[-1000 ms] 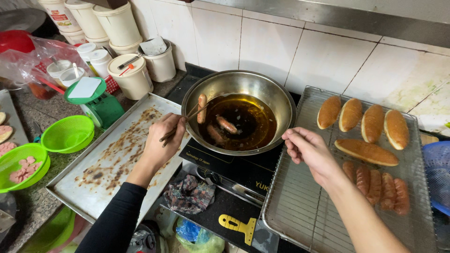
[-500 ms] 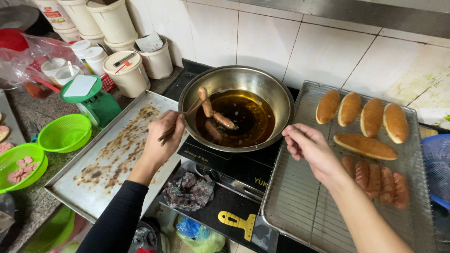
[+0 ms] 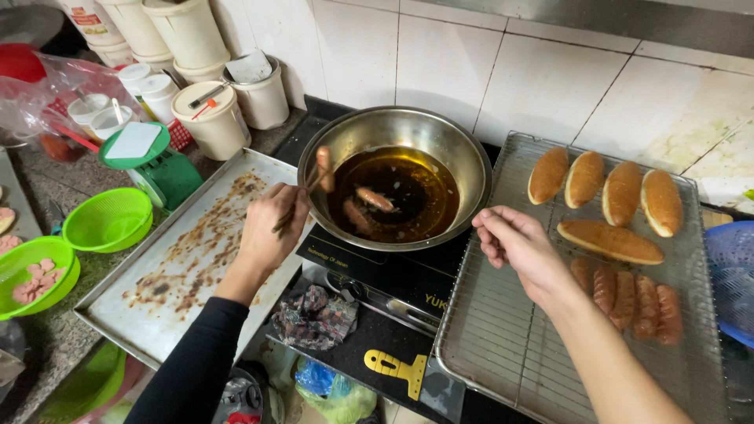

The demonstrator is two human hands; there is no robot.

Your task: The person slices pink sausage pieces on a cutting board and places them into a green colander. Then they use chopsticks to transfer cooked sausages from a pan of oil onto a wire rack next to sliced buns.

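- The left hand [image 3: 271,228] has its fingers closed around a pair of chopsticks [image 3: 302,200], and the tips pinch one sausage [image 3: 323,169] upright at the near-left rim of the metal bowl [image 3: 463,157], clear of the oil.
- The right hand [image 3: 518,247] hangs empty over the left edge of the wire rack [image 3: 503,345], fingers loosely curled, holding nothing.
- Two more sausages [image 3: 365,208] lie in the dark oil [image 3: 416,188] inside the bowl, which sits on a black hob [image 3: 393,275].
- On the rack to the right, four browned buns [image 3: 605,184] stand in a row at the back, with a fifth long bun [image 3: 609,242] lying across in front of them.
- Below those, a cluster of fried sausages [image 3: 636,294] lies side by side on the wire, so a fair part of the frying looks finished.
- By my reckoning three sausages are left to come out: the lifted one and the two in the oil.
- The big flat tray [image 3: 157,306] to the left of the bowl carries only brown smears and crumbs.
- Further left on the bench, a green basket [image 3: 16,271] holds pink slices of meat, with a second green basket [image 3: 110,220] and a green scale [image 3: 157,169] beside it.
- White tubs [image 3: 212,118] line the tiled wall behind.
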